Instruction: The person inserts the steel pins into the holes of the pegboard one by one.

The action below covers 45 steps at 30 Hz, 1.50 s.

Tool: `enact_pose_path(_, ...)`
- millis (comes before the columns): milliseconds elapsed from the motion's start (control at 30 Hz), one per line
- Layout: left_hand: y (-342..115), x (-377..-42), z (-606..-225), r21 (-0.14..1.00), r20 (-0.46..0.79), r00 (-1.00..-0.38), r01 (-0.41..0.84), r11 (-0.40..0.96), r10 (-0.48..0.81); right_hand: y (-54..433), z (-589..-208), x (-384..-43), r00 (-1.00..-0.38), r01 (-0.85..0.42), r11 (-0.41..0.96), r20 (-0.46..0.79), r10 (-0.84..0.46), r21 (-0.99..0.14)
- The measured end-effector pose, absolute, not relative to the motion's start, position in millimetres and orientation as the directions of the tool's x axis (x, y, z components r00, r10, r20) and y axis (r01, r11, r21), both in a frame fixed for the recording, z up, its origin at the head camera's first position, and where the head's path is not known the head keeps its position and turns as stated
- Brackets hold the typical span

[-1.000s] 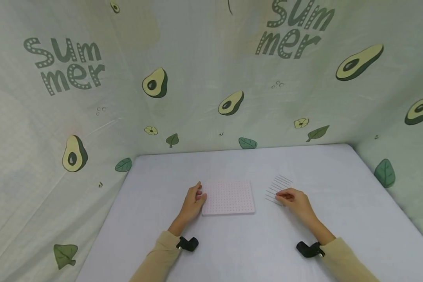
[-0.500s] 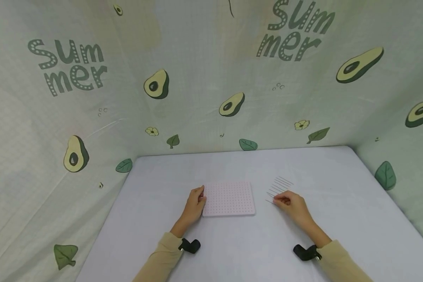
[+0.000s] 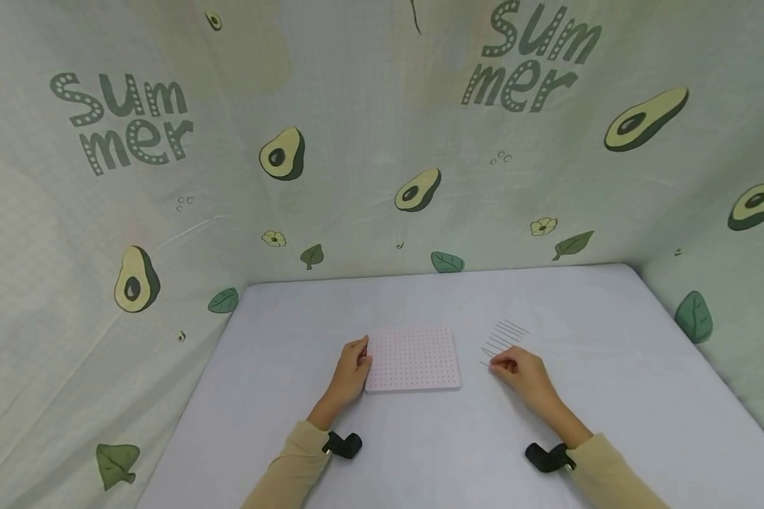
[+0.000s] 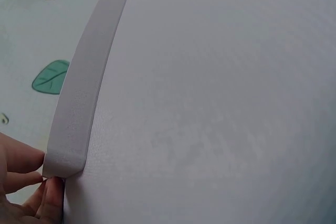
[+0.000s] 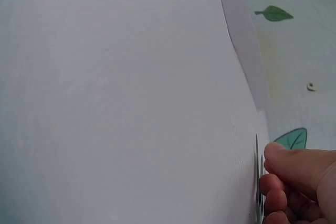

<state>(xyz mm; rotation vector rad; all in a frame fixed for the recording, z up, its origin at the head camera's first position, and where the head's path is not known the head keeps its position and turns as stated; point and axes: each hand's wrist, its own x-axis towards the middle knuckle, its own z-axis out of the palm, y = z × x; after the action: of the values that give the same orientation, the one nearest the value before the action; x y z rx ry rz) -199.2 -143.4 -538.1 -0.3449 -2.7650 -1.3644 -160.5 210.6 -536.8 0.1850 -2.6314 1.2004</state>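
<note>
A pale pink pegboard [image 3: 414, 359] with rows of small holes lies flat on the table. My left hand [image 3: 350, 369] holds its left side; in the left wrist view the fingers and thumb [image 4: 55, 198] pinch the board's near corner. To the right of the board lies a row of thin dark metal rods [image 3: 508, 334], side by side and slanted. My right hand [image 3: 525, 373] is over the near end of that row, thumb and fingertips together on the nearest rod [image 3: 484, 364]. The right wrist view has a rod [image 5: 257, 169] beside the bent fingers, partly hidden by them.
A white-covered table [image 3: 420, 452] bears everything. Behind and at the sides hangs a pale cloth [image 3: 356, 106] printed with avocados, leaves and lettering. Each wrist wears a black camera mount [image 3: 344, 445].
My right hand has slid slightly left along the nearest rod, its fingertips now closer to the rod's left end. The left hand has drawn its fingers in against the board's edge.
</note>
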Motion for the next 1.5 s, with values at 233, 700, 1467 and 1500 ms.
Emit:
enact_pose_path(233, -143.2, -197.5, -537.8, 0.778, 0.144, -0.971, 0.231, 0.584, 0.192, 208.5, -537.4, -159.0, -0.964, -0.205, 0.679, 0.264, -0.017, -0.705)
enact_pose_path(700, -143.3, -196.4, -541.4, 0.775, 0.144, -0.969, 0.237, 0.585, 0.201, 211.8, -542.6, -158.2, -0.971, -0.166, 0.675, 0.239, 0.016, -0.719)
enact_pose_path(1467, -145.0, -194.8, -540.2, 0.766, 0.154, -0.966, 0.249, 0.593, 0.206, 206.8, -541.5, -153.9, -0.946, -0.253, 0.702, 0.321, -0.036, -0.665)
enact_pose_path(1500, -145.1, -194.9, -540.1, 0.765, 0.156, -0.966, 0.25, 0.594, 0.206, 206.9, -541.4, -153.4, -0.946, -0.247, 0.702, 0.323, -0.025, -0.668)
